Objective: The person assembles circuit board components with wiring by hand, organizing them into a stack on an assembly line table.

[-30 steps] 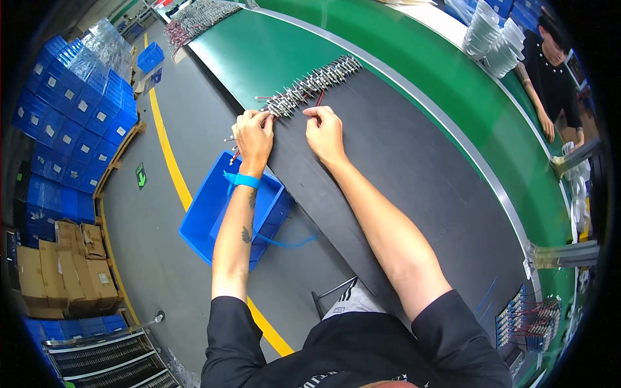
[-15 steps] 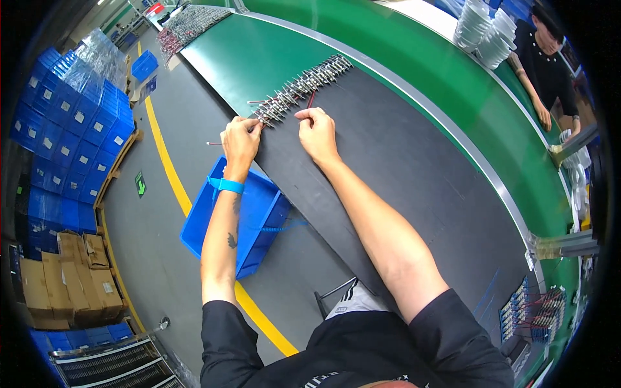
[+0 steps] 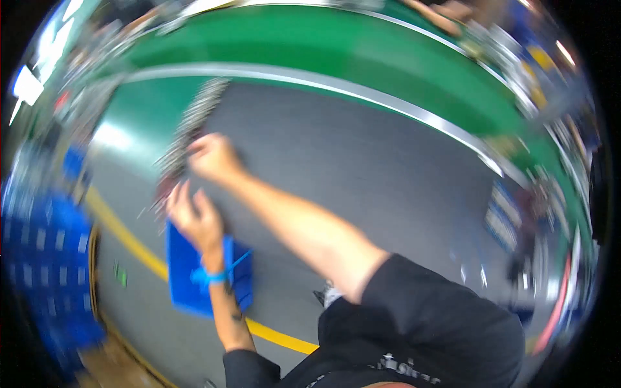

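Motion blurs the whole head view. A long row of small silvery metal parts lies across the bench at the left, with dark red wires showing at its near end. Beside that row is my right hand, its fingers curled together; whatever they pinch, if anything, is too smeared to make out. My left hand is at the near end of the row with its fingers spread, above a blue bin. Around the left wrist goes a blue band with a cord.
The blue bin stands beside the dark bench mat. Blue and white parts with red wires stand at the right. Blue crates are stacked at the left. Another person's arm shows beyond the green conveyor.
The view has swung right, so the bench and row appear farther left. My left hand has gone from pinching at the row's end to spread fingers. My right hand stays curled near the row.
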{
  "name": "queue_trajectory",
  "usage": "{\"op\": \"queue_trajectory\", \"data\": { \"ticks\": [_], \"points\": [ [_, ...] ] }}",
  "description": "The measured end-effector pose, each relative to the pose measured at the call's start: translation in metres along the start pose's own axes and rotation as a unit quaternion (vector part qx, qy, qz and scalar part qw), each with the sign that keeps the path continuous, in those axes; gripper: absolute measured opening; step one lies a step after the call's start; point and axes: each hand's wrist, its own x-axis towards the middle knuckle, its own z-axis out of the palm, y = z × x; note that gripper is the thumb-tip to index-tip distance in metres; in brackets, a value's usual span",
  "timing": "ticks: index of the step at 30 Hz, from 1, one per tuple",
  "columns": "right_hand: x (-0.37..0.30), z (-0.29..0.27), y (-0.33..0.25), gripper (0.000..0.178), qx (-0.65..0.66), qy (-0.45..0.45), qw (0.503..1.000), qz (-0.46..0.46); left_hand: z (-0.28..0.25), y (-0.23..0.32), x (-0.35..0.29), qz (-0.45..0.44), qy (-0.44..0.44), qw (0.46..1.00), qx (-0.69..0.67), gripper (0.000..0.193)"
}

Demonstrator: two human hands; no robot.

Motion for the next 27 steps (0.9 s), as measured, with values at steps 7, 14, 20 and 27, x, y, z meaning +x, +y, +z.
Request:
{"op": "queue_trajectory", "data": {
  "ticks": [7, 14, 20, 27],
  "points": [
    [-0.094, -0.096, -0.052, 0.013, 0.053, -0.177, 0.981, 0.053, -0.003, -0.004, -0.03, -0.002, -0.054, 0.997, -0.057, 0.036],
    [-0.239, -0.377, -0.157, 0.007, -0.34, 0.276, 0.897, 0.055, 0.0, 0.008, -0.032, -0.008, -0.053, 0.996, -0.075, 0.029],
    [-0.303, -0.507, -0.111, 0.055, -0.529, 0.511, 0.669, 0.113, -0.019, 0.038, -0.028, 0.02, -0.022, 0.999, -0.041, 0.024],
    [-0.302, -0.57, -0.068, 0.022, -0.434, 0.517, 0.733, 0.083, -0.05, 0.169, -0.062, 0.02, -0.132, 0.929, -0.346, 0.018]
  ]
}}
